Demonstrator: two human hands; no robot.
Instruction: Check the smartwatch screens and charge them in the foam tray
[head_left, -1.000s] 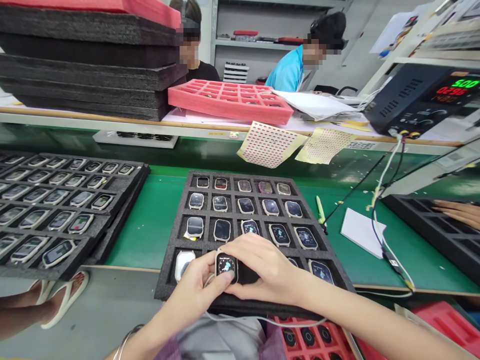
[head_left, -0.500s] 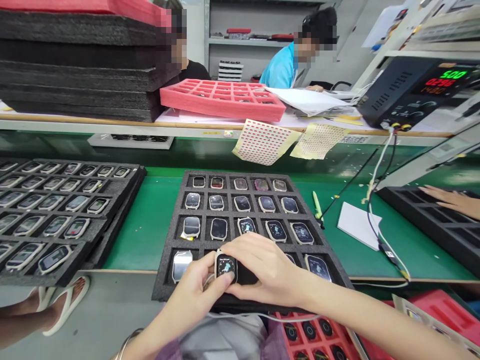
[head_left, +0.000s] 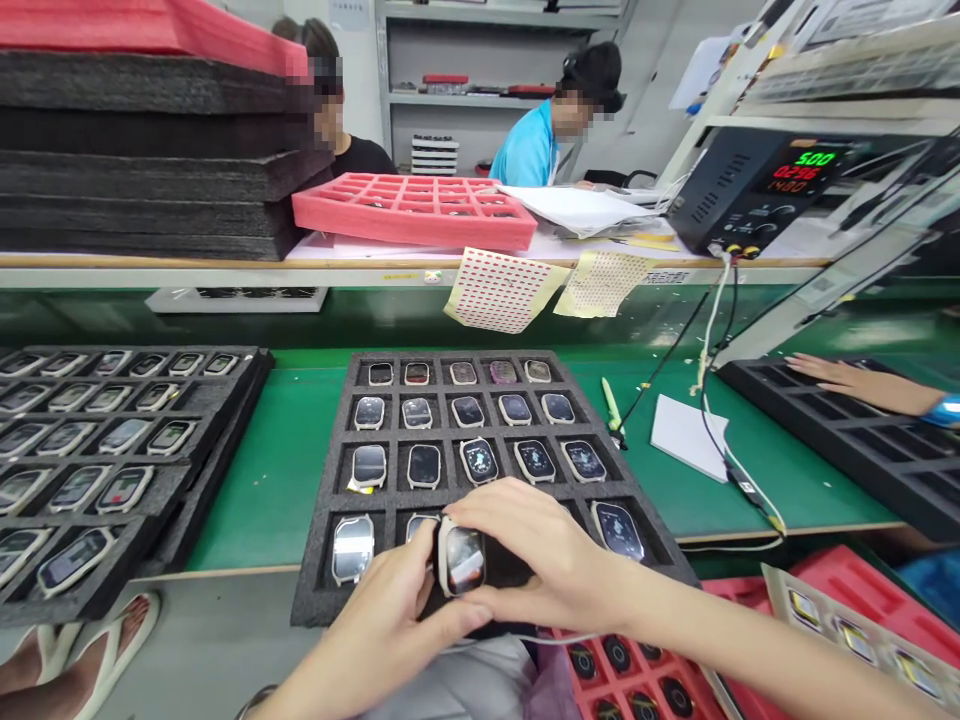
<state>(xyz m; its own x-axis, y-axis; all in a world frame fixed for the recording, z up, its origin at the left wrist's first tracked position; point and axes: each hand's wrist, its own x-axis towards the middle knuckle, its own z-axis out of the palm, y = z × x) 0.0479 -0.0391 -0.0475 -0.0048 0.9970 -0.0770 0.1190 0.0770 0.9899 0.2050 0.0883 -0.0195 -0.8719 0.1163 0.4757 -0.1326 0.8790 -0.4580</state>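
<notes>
Between my two hands is a smartwatch case [head_left: 462, 556] with a silvery frame, tilted so that its glass mirrors the room. My left hand [head_left: 409, 610] is closed on its left and lower side, thumb lying under it. From the right, my right hand [head_left: 540, 555] grips it too, fingers over the top edge and thumb at the bottom. Both hands are above the front row of a black foam tray [head_left: 319, 520], whose compartments hold several similar watch cases, such as one [head_left: 352, 550] at the front left. My hands cover part of that row.
Another foam tray of watches [head_left: 247, 400] lies at left. To the right are a green pen [head_left: 611, 403], white paper [head_left: 688, 437], cables and a co-worker's hand [head_left: 862, 385] on a black tray [head_left: 847, 450]. A power supply [head_left: 757, 190] stands on the shelf; red trays [head_left: 652, 680] sit below the bench.
The watch in my hands has turned: its lit dial faced me before, and now its glass shows reflections. The camera view has shifted slightly to the right.
</notes>
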